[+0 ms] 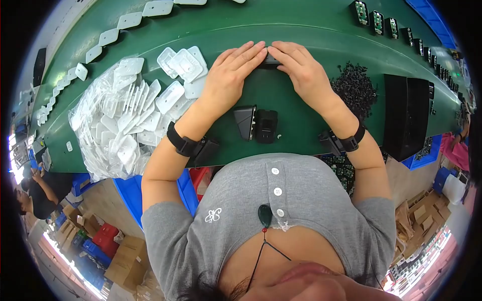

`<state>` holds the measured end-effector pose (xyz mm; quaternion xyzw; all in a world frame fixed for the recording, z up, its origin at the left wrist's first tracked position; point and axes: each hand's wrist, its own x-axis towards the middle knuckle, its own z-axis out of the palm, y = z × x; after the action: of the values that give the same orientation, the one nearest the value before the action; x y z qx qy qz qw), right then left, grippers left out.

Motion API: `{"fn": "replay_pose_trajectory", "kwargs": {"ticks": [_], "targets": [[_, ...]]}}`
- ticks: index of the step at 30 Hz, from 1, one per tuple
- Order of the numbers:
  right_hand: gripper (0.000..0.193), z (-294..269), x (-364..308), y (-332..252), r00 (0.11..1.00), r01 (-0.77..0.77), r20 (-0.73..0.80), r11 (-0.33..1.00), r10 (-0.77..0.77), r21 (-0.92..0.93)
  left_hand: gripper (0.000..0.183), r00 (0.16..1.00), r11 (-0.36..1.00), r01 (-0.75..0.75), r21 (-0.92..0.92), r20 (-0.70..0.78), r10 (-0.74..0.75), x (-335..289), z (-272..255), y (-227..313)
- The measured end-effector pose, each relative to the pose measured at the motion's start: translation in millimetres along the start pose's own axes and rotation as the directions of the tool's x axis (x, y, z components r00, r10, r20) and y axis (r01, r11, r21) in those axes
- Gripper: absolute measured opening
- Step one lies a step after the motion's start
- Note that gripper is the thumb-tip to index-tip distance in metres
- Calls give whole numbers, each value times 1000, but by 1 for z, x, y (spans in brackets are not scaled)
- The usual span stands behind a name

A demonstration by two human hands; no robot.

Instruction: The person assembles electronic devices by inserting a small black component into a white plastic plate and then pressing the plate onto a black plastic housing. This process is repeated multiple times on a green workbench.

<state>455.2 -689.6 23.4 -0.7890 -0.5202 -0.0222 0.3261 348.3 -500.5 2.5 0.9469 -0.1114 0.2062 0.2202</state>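
Head view: left hand (230, 70) and right hand (303, 70) both palm down over the far middle of the green bench (296, 138), fingers extended and lying close together, fingertips nearly meeting. Between and under them, a black piece (271, 59), mostly covered; cannot tell whether either hand grips it or only rests on it. Nearer the body, two black housings stand side by side: a wedge-shaped housing (244, 122) and a squarer housing (266, 126). Left of the left hand: loose white plates (187, 65), then a clear plastic bag (83, 120) spilling more of the same. Just beside the right forearm: heap of small black parts (354, 89); farther right, a large black box (401, 113). Far right edge: row of black cases with green boards (377, 22)
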Motion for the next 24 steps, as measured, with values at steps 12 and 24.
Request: {"fn": "replay_pose_trajectory", "kwargs": {"ticks": [12,24], "targets": [[45,-23,28,11,862,-504,304,628,405,593,46,985,994,107,0,-138,-106,18,8,3],[31,-15,86,49,896,-338,59,589,441,734,43,891,935,344,91,-347,-294,-2,-40,-16]]}}
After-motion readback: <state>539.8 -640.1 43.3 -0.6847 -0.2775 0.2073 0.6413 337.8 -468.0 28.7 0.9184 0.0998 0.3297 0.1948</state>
